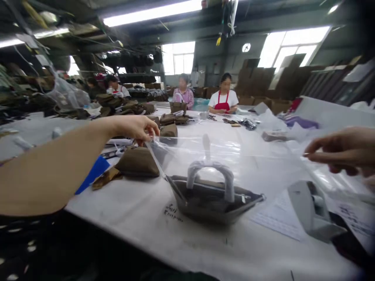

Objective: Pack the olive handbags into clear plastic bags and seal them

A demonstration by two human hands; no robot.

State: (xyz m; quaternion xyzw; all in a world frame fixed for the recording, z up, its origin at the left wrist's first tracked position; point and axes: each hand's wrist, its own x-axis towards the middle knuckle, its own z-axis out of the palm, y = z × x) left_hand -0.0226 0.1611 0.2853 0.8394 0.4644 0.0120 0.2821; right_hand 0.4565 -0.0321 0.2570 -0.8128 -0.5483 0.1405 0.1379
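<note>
A dark handbag (208, 208) stands on the white table in front of me, inside a clear plastic bag (254, 164). Its two handles (211, 166) are wrapped in pale covering and stick up. With fingers pinched, my left hand (140, 128) grips the upper left corner of the plastic bag and pulls it taut. To the right, my right hand (342, 150) is raised near the bag's other side, thumb and forefinger pressed together. A tiny pale spot shows at those fingertips; motion blur hides what it is.
A grey tape dispenser (310, 212) and a written paper sheet (278, 216) lie at the right. Brown bags (137, 162) and a blue piece (93, 173) sit to the left. Across the table (123, 218) are two people (223, 97) and more piled goods.
</note>
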